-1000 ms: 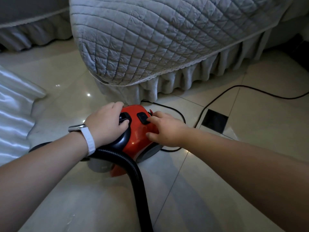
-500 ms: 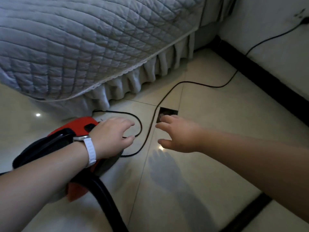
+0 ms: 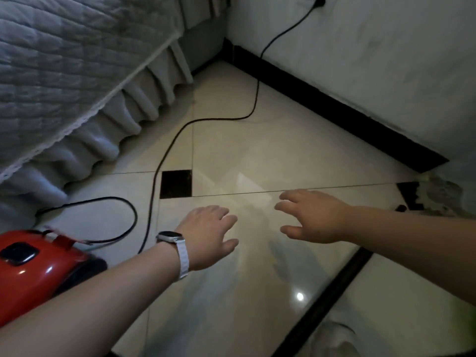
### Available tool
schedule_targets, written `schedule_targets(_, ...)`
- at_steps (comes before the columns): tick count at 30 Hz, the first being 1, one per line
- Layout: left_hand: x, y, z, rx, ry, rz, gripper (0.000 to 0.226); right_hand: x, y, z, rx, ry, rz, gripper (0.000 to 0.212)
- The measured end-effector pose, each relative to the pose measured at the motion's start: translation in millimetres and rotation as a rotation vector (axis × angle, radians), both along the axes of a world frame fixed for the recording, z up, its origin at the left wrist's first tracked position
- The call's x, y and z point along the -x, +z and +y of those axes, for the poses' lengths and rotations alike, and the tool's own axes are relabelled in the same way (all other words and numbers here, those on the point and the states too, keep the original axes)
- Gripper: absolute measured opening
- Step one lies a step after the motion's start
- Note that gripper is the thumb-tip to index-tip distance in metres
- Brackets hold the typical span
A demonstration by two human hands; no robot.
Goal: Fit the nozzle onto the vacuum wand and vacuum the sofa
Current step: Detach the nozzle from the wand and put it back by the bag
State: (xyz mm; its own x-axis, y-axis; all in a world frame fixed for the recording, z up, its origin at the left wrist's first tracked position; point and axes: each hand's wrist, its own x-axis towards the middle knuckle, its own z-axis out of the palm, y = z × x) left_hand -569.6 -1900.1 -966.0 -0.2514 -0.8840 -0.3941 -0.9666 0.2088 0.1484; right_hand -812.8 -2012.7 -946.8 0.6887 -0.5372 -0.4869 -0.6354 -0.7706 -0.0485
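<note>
Overall, the head view was the only one supplied. Neither the nozzle nor the wand appeared anywhere in it, so their position could not be established, and no fitting was evident. The left hand [image 3: 208, 235], with a white-strapped watch [image 3: 172, 237] on its wrist, was held over the tiled floor [image 3: 270, 150] with fingers spread and nothing in its grasp. The right hand [image 3: 313, 216] was likewise spread wide and empty, just beside the left and apart from it.

The red vacuum cleaner [image 3: 31, 269] sat on the floor at lower left, clear of both hands. Its black power cord [image 3: 164, 155] looped beside the body and ran across the tiles up to a plug [image 3: 317, 0] in the wall socket, so the machine appeared to be connected. The sofa [image 3: 59, 60], under a grey quilted cover with a frilled skirt, stood at upper left, untouched.

In my judgement the task stood at an early stage: power was arranged, while fitting the nozzle and vacuuming the sofa both remained outstanding.

No open containers were visible; what the vacuum cleaner held inside could not be told.
</note>
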Motion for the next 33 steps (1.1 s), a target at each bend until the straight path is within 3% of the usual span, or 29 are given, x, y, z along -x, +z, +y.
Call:
schedule_targets(10, 135.2, -52.4, -58.2, -0.080, -0.154, 0.094, 0.068, 145.1, -44.1, -38.0, -0.034, -0.247, 0.038, 0.069)
schedule_targets(14, 195.1, -66.9, -62.0, -0.153, -0.259, 0.154, 0.095, 218.7, -66.6, -22.9, -0.107, -0.327, 0.121, 0.072)
schedule_targets(19, 253.5, -93.9, -63.4, -0.207, -0.330, 0.202, 0.064, 271.9, -82.7, -5.0, -0.181, -0.358, 0.204, 0.066)
schedule_targets(27, 297.6, -128.2, -57.7, -0.222, -0.381, 0.186, 0.066, 292.2, -124.4, -0.8, -0.082, -0.285, 0.210, 0.052)
schedule_targets(33, 305.8, -142.1, -47.9, -0.245, -0.308, 0.226, 0.043, 284.4, -139.7, -27.7, -0.042, -0.194, 0.283, 0.029)
